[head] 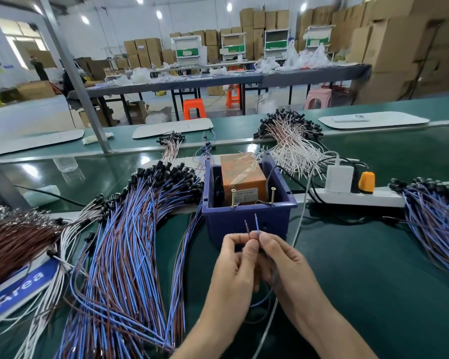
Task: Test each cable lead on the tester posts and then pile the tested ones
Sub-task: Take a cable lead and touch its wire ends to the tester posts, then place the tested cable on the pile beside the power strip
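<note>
A blue plastic box [246, 218] holds an orange tester [243, 177] with two upright brass screw posts, the left post [233, 199] and the right post [272, 195], at its near rim. Just in front of the box, my left hand [235, 257] pinches the brown lead [247, 228] and my right hand [283, 257] pinches the blue lead [257, 224] of one cable. Both stripped tips point up, a little below the posts and apart from them. The rest of the cable loops down under my palms.
A large heap of blue-and-brown cables [130, 242] lies to the left, and a second heap [436, 224] to the right. Brown wires [13, 239] lie far left. White-and-pink cables [288, 141] sit behind the box. A power strip [355, 195] with a charger lies to the right.
</note>
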`<state>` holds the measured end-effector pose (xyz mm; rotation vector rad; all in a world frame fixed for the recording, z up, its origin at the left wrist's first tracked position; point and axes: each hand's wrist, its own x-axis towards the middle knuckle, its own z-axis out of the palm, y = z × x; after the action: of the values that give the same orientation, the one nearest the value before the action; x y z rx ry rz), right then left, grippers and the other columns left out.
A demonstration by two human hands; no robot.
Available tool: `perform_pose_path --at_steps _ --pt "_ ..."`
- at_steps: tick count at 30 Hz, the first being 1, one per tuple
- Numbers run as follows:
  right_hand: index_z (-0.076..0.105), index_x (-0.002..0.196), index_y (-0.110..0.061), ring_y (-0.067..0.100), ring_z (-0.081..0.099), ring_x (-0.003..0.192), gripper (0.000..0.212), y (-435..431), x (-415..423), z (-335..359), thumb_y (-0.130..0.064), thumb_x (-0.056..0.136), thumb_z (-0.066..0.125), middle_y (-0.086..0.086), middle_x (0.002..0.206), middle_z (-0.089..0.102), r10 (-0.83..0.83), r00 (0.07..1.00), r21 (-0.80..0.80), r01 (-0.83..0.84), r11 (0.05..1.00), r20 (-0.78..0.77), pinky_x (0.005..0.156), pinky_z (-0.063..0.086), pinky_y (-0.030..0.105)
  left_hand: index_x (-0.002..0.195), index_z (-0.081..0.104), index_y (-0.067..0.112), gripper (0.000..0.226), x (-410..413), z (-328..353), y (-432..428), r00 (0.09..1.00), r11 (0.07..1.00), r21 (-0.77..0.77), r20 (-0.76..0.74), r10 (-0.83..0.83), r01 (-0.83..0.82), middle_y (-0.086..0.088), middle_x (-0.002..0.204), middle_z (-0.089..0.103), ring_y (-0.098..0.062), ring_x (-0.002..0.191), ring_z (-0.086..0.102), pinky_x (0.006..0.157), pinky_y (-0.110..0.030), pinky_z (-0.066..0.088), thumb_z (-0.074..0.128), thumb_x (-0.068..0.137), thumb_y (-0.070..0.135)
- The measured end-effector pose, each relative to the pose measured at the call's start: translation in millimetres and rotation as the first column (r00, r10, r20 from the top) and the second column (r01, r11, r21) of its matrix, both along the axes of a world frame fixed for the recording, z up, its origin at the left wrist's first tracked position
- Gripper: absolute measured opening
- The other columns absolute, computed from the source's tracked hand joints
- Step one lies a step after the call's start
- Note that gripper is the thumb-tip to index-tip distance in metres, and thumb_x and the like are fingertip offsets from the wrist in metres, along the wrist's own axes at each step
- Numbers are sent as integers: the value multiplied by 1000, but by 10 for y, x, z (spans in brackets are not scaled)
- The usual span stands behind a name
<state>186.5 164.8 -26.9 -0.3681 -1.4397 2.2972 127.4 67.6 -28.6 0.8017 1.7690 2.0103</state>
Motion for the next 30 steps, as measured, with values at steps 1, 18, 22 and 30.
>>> perform_pose_path --at_steps 1,18,22,30 --pt "78 106 -16 34 63 79 38 14 10 12 -44 81 70 24 103 71 18 1000 -33 -18 999 0 54 53 33 105 57 13 32 -6 -1 -3 1000 1000 -22 -9 0 0 -5 65 61 -12 52 46 46 -19 37 53 93 42" --pt "82 95 -25 7 73 81 34 89 46 24 -44 68 77 2 103 78 -185 982 82 182 980 28 61 55 17 107 66 10 22 107 5 20 963 954 -135 66 -261 268 -5 79 65 -21 74 62 74 -37 52 50 105 25" --pt "82 97 -26 14 74 94 48 120 65 39 -58 61 87 1 104 78 -226 974 126 226 966 -18 70 57 19 98 64 25 19 85 -26 -4 975 958 -190 -14 -221 214 5 65 56 -16 58 56 60 -34 46 50 104 35" --pt "80 102 -32 19 73 102 38 89 100 134 -53 70 79 2 106 78 -232 965 200 252 947 -119 78 59 24 104 62 42 11 58 48 -134 931 985 -163 -365 -5 -58 3 63 62 -7 47 47 49 -28 40 54 101 35"
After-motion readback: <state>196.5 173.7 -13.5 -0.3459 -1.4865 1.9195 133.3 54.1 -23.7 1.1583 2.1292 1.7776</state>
